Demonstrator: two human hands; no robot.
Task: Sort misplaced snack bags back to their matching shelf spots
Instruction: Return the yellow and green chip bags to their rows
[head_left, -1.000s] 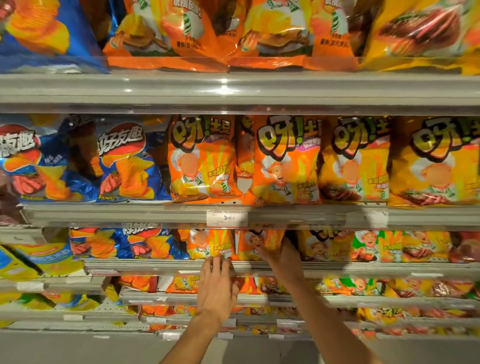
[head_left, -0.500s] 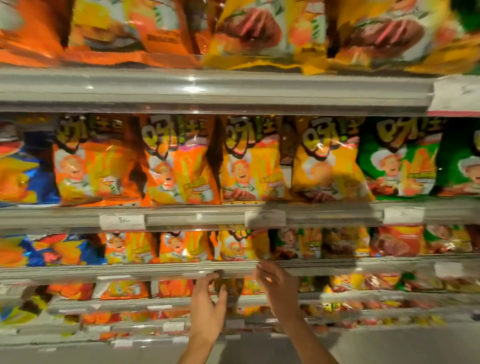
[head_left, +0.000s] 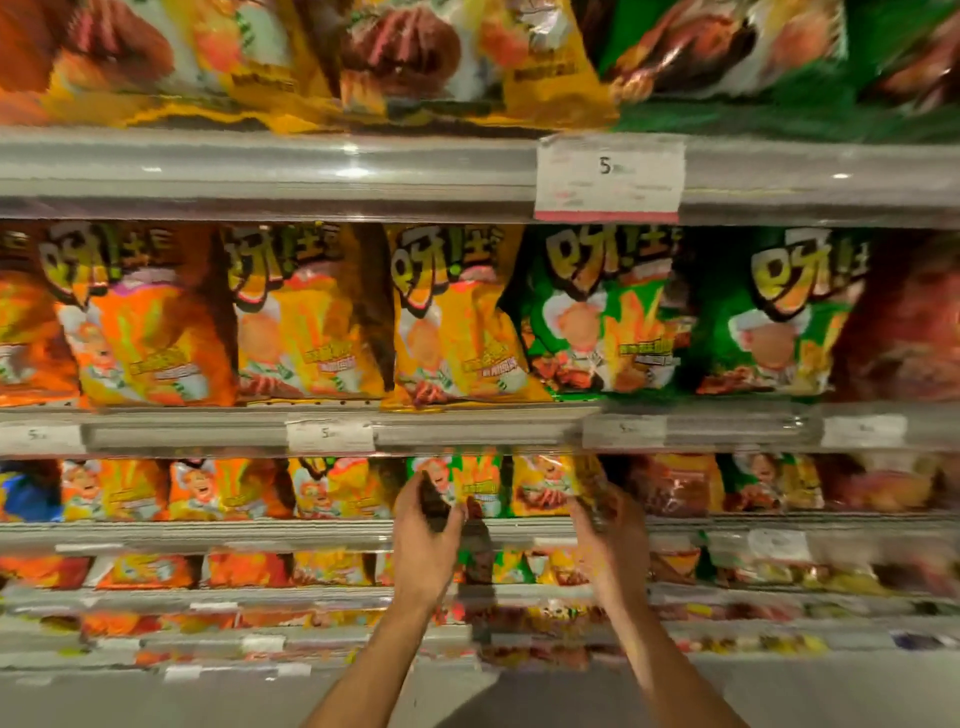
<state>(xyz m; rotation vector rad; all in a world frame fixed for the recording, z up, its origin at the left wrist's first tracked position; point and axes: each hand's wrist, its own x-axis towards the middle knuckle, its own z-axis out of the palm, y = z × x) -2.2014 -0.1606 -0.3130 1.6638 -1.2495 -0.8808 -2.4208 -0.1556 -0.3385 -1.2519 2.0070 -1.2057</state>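
Observation:
A small green snack bag (head_left: 470, 483) stands on the third shelf among yellow and orange bags. My left hand (head_left: 426, 540) grips its lower left edge, fingers curled round the bag's side. Just right of it stands a yellow snack bag (head_left: 543, 483); my right hand (head_left: 613, 540) holds that bag's right edge, though the fingers are blurred. On the shelf above, yellow bags (head_left: 457, 322) sit left of two large green bags (head_left: 597, 322). Another small green bag (head_left: 763, 480) stands further right on the third shelf.
Grey shelf rails (head_left: 208, 431) with white price tags (head_left: 608, 176) run across the view. Orange bags (head_left: 145, 322) fill the left, red-brown bags (head_left: 904, 322) the right. Lower shelves (head_left: 260, 597) hold more small bags. The floor (head_left: 156, 696) shows at the bottom.
The view has shifted right along the shelves, bringing green bags into sight. Both hands moved up from the rail and right, and now hold bags on the third shelf.

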